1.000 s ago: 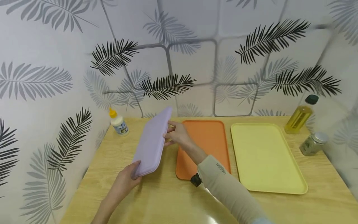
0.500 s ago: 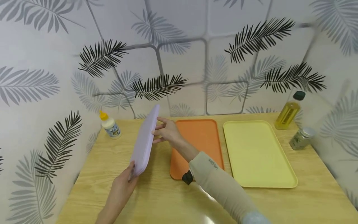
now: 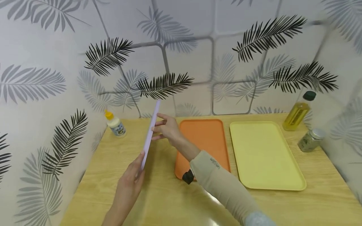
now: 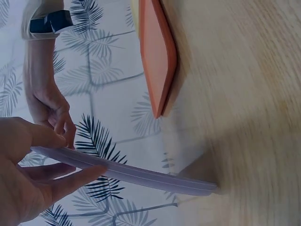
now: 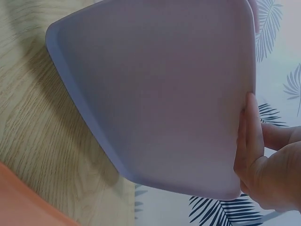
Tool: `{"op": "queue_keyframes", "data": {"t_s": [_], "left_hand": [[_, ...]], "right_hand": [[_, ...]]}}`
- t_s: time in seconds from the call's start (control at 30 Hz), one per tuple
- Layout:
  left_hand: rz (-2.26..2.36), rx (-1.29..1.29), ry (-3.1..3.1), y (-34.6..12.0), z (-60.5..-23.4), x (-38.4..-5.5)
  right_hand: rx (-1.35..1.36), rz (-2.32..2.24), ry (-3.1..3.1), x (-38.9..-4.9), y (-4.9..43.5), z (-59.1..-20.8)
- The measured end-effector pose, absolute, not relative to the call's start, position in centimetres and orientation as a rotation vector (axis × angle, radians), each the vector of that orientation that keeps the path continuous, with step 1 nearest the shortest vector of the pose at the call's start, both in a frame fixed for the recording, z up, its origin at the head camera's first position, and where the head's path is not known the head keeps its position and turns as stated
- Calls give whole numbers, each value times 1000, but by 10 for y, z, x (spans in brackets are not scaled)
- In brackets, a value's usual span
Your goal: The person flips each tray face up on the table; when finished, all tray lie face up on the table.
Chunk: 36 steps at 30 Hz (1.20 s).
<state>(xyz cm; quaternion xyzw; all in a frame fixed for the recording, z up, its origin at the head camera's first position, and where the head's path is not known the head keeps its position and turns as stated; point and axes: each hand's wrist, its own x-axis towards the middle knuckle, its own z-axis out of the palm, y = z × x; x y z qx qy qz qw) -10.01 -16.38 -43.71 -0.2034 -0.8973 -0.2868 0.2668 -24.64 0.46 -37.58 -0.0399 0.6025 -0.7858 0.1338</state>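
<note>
A lilac tray (image 3: pixel 150 135) is held up on its side above the left part of the table, seen almost edge-on in the head view. My left hand (image 3: pixel 129 177) grips its near end, with the thumb and fingers on opposite faces in the left wrist view. My right hand (image 3: pixel 169 129) holds the upper edge farther along, thumb and fingers pinching the rim. In the right wrist view the broad face of the lilac tray (image 5: pixel 155 94) shows with nothing on it, and its lower edge is close to the wooden table. Whether that edge touches the wood, I cannot tell.
An orange tray (image 3: pixel 202 135) lies beneath my right forearm, partly covered by it. Right of that lies a yellow tray (image 3: pixel 266 157). A glue bottle (image 3: pixel 116 125) stands back left; an oil bottle (image 3: pixel 297 116) and a lidded jar (image 3: pixel 309 141) stand right. A patterned wall (image 3: pixel 195 62) rises behind.
The lilac tray has turned from a slanted face toward edge-on, more upright. My left hand has turned with it and shifted slightly up. The other trays and bottles stay put.
</note>
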Motion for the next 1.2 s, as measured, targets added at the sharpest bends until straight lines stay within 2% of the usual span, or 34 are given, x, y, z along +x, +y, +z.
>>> {"op": "queue_keyframes", "data": {"t_s": [0.6,0.7,0.97,1.2], "left_hand": [[-861,-545,-2301,-168,-415,-102],[-866,-504,-2294,-169,-414,-102],[-914,-414,-2204,-176,-411,-108],[-950,-347,-2148,-185,-410,-108]], "right_hand": [[-149,-2207,1789,-248,-5,-376],[-132,-2102,1864,-248,-1,-394],[-121,-1758,2015,-239,1,-471],[-146,-1700,1982,-230,-10,-494]]}}
